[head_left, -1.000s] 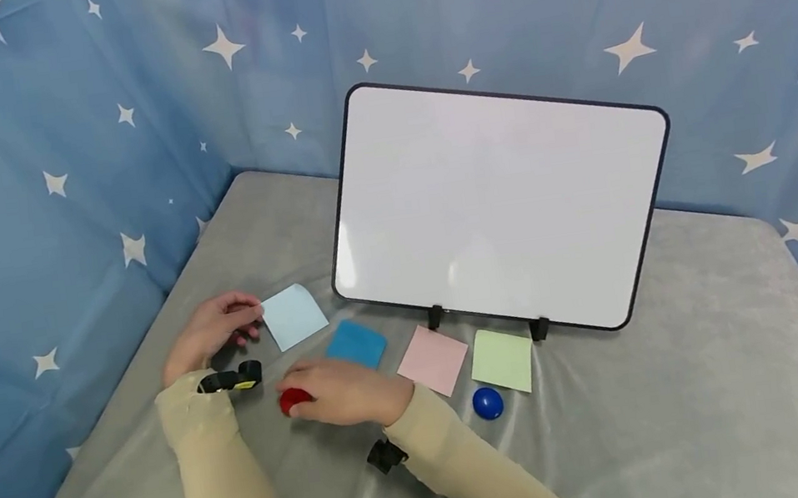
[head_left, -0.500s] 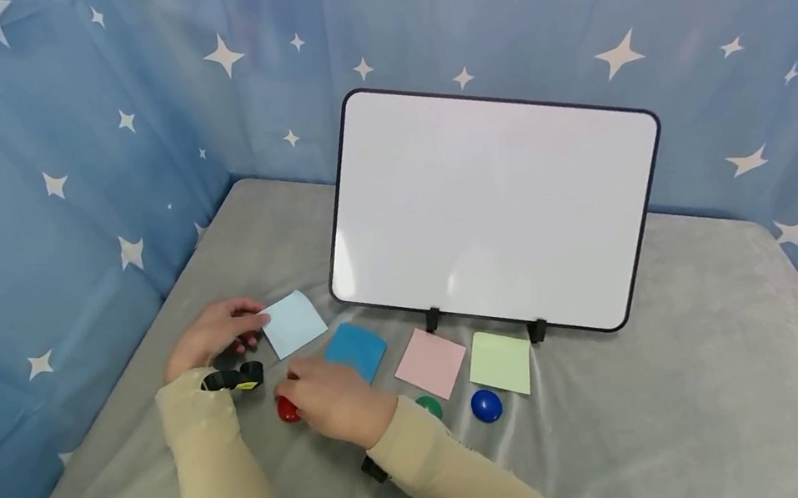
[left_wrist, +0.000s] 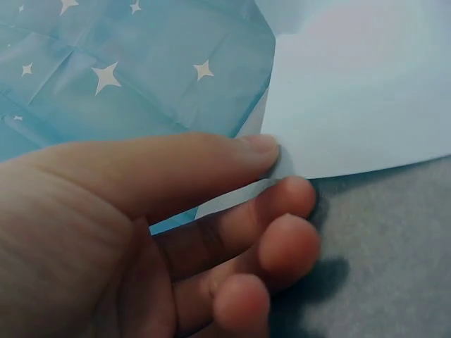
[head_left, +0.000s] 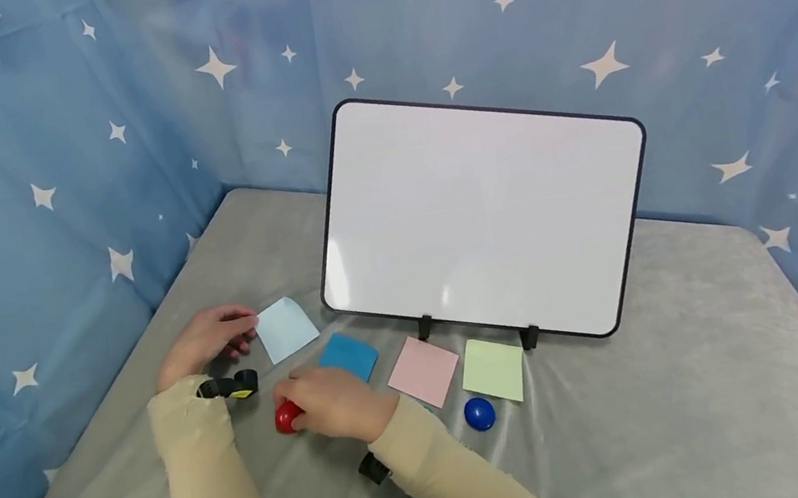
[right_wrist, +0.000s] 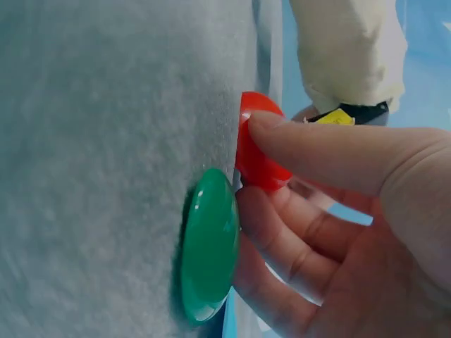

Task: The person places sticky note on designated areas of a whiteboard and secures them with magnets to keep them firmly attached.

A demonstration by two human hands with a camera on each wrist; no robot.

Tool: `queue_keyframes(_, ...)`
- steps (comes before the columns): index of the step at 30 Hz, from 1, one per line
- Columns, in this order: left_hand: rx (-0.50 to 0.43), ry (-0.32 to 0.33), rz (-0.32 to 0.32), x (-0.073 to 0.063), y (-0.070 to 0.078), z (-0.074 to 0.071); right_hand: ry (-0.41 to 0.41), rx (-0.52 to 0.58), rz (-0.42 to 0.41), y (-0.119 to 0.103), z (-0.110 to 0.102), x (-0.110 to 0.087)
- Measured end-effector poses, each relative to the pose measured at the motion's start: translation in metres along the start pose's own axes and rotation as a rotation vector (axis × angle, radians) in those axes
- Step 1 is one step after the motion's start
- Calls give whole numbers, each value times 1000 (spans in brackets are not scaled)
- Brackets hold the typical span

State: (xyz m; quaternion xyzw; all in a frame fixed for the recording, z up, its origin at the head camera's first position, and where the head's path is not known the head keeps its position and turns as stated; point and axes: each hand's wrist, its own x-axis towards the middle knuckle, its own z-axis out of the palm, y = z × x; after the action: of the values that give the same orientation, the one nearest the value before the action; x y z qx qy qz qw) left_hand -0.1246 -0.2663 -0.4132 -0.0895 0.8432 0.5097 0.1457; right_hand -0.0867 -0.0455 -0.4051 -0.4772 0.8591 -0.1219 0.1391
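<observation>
At the left of the head view, my left hand (head_left: pixel 206 339) pinches the near-left corner of a pale blue sticky note (head_left: pixel 287 329) between thumb and index finger. The left wrist view shows the thumb on top of the paper (left_wrist: pixel 352 105) and the other fingers curled below. My right hand (head_left: pixel 336 402) grips a red round magnet (head_left: pixel 287 418) by its edge, thumb on its domed face in the right wrist view. Close beside those fingers is a green domed magnet (right_wrist: pixel 210 246), mostly hidden behind the right arm in the head view.
A whiteboard (head_left: pixel 482 221) leans on a black stand (head_left: pixel 529 338) at the back. In front of it lie darker blue (head_left: pixel 348 356), pink (head_left: pixel 424 372) and light green (head_left: pixel 493 369) sticky notes. A blue magnet (head_left: pixel 479 413) sits on the grey cloth (head_left: pixel 663 416).
The head view has shifted slightly. My right hand has shifted around the red magnet, and its sleeve uncovered the green magnet, then covered most of it. The left hand keeps its pinch.
</observation>
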Motion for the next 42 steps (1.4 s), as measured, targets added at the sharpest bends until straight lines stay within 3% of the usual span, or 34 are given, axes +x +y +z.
queue_keyframes(6, 23, 37, 13, -2, 6, -3, -23, 102, -34, 8, -8, 2)
queue_keyframes(14, 27, 122, -27, 4, 6, 1, 72, 269, -64, 25, -18, -7)
queue_keyframes(25, 43, 384, -20, 12, 15, 4, 193, 294, -80, 44, -37, -12)
queue_keyframes(28, 35, 460, 15, 26, 5, 4, 224, 324, -59, 49, -44, -15)
queue_keyframes(34, 63, 613, 82, 74, -35, 5, 298, 422, 0, 63, -57, -24)
queue_keyframes(38, -22, 652, 134, 86, -39, 8, 358, 474, 52, 73, -63, -29)
queue_keyframes(42, -88, 700, 187, 89, -33, 11, 407, 521, 86, 82, -68, -34)
